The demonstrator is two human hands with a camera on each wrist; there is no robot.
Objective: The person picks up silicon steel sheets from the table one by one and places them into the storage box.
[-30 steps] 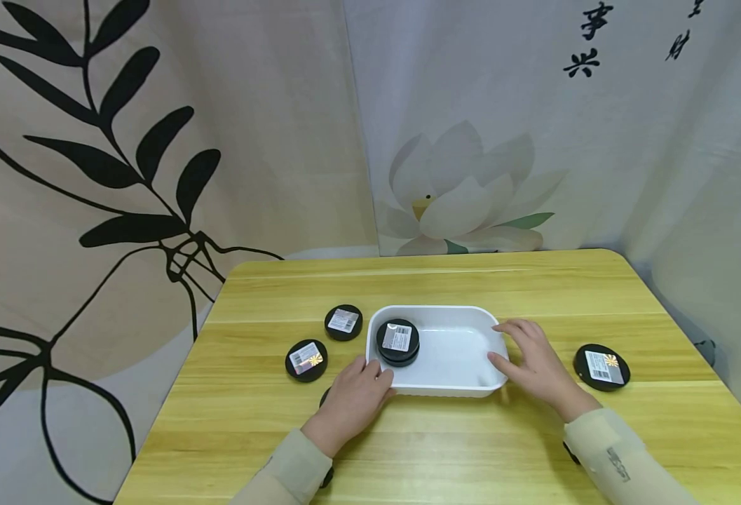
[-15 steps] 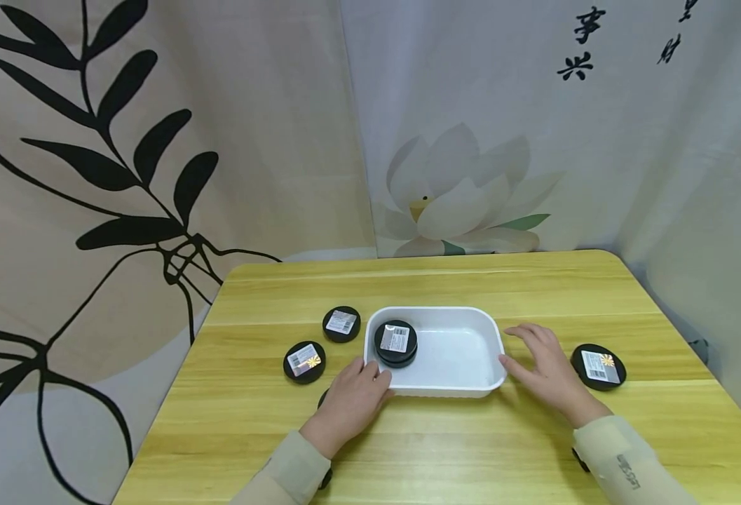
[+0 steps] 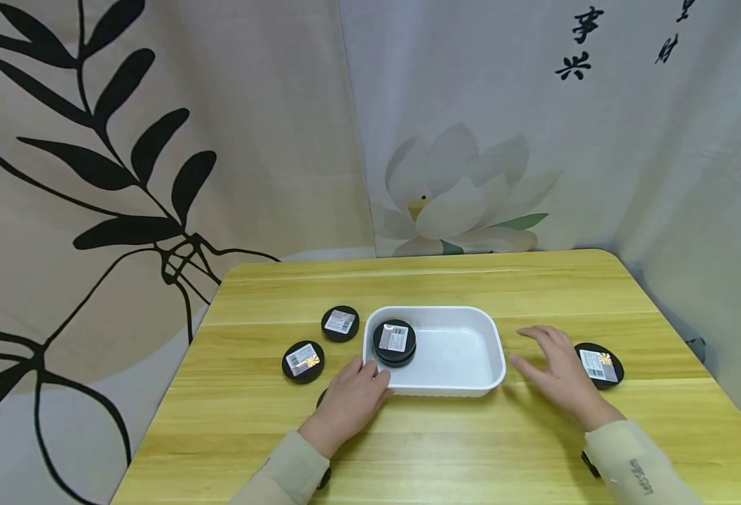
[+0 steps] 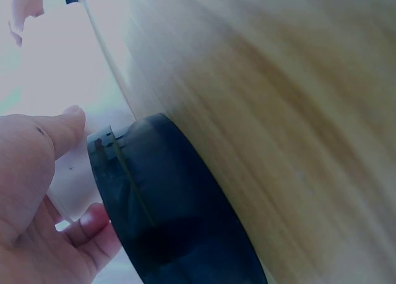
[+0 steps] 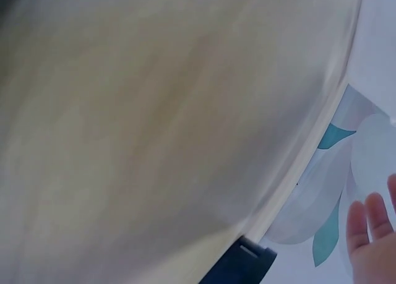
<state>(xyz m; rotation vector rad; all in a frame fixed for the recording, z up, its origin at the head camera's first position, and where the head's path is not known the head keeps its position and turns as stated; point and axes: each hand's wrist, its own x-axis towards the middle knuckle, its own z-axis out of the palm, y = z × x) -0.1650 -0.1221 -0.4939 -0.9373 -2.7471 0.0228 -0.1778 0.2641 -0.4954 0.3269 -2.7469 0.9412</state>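
A white rectangular tray lies on the table. My left hand grips its near left corner, fingers over the rim. In the left wrist view, the left thumb lies along the pale tray wall, with curled fingertips lower down. Inside the tray's left end sit stacked flat round black containers, the top one bearing a barcode label. To the right of the tray, my right hand hovers apart from it, fingers spread loosely and holding nothing. Close behind that hand lies another labelled black container.
Two more black containers, one farther back and one nearer, lie left of the tray. A dark edge shows behind the left hand, mostly hidden. The wooden table meets printed curtains at the back.
My right hand has let go of the tray's right end and drawn away to the right, near the single black container. The left hand still holds its corner.
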